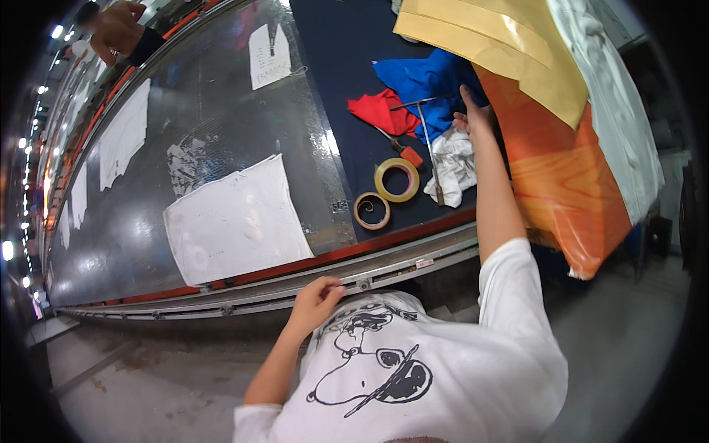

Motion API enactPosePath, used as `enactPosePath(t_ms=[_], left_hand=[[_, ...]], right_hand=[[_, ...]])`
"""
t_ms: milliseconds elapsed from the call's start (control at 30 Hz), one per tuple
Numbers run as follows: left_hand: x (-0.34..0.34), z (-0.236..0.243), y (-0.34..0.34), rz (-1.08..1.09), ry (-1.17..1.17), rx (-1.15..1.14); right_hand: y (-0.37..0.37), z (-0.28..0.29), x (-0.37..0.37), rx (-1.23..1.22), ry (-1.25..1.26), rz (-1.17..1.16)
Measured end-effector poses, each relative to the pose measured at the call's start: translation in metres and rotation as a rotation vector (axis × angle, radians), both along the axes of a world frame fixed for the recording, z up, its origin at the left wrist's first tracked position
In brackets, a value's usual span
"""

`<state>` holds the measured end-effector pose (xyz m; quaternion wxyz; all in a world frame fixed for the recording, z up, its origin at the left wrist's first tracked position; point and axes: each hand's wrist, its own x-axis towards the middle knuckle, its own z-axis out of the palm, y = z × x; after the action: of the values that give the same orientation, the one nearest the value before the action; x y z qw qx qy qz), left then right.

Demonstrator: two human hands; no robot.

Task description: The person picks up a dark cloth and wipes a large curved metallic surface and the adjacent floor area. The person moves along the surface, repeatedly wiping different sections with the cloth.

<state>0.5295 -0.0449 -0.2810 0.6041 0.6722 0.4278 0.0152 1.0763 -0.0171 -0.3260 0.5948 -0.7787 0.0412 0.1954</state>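
My right hand [473, 114] reaches into the pile at the right of the dark table, fingers apart beside a blue cloth [425, 81]. Near it lie a red cloth [377, 107], a crumpled white cloth [454, 159], a thin metal T-shaped tool [419, 118] and a red-orange handled item [410, 155]. Two tape rolls, one yellow [382, 181] and one brown [360, 207], rest on the dark surface. My left hand [320, 295] is at the metal rail [391, 273] along the near edge, fingers curled; whether they hold anything is unclear.
White sheets [233, 218] lie on the glossy black table [214, 96]. Yellow [495, 33], orange [561, 184] and white [620, 118] sheets are piled at the right. Across the table, a shirtless person [125, 37] stands at the upper left. Grey floor [148, 369] shows below the rail.
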Motion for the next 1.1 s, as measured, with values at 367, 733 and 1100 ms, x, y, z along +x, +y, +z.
enactPosePath(t_ms=[367, 733, 1100], left_hand=[[-0.065, -0.014, -0.077, 0.874, -0.037, -0.146], [-0.134, -0.025, -0.075, 0.769, -0.147, -0.015], [-0.203, -0.057, -0.107, 1.001, -0.131, -0.002]], right_hand=[[0.116, -0.002, -0.021, 0.031, -1.320, 0.022], [0.138, 0.070, -0.085, 0.156, -1.310, 0.214], [0.164, 0.155, -0.075, 0.249, -1.425, 0.238]])
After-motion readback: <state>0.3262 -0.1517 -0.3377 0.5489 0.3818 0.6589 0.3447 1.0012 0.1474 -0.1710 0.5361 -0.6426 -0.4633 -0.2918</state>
